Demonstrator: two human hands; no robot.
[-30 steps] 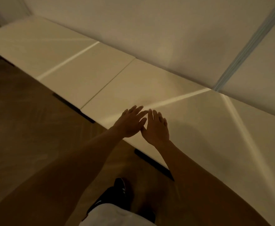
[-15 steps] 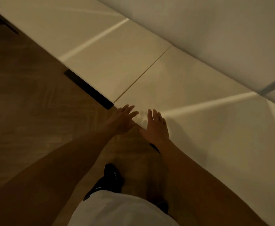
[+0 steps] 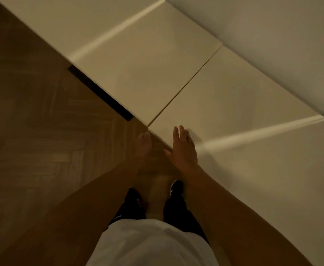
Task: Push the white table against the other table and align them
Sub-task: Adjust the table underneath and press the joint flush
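Where the white table (image 3: 253, 150) meets the other table (image 3: 138, 70), only a thin dark seam runs between their short edges, from the front edge up toward the wall (image 3: 272, 35); the two tops sit level with each other and their front edges fall almost in one line, the white table's corner looking a shade proud of its neighbour's; both back edges lie against or just beside the wall. A person's right hand (image 3: 183, 150) rests flat on the white table at its front corner next to the seam, palm down, fingers straight and close together, thumb spread out over the front edge; it grips nothing. The left hand (image 3: 143, 144) hangs off the table, just beside that same corner and over the floor (image 3: 32, 131); it is blurred, seen edge on with fingers extended together, and whether its fingertips touch the table's edge cannot be told; it holds nothing. Bright streaks of light cross both tops at a slant; a dark bar (image 3: 99, 93) shows beneath the other table's front edge. Below the hands, two bare forearms reach in from the bottom of the frame; between them stand two dark shoes (image 3: 174, 191) with pale stripes on herringbone wood flooring, and a white garment (image 3: 151, 244) fills the bottom centre.
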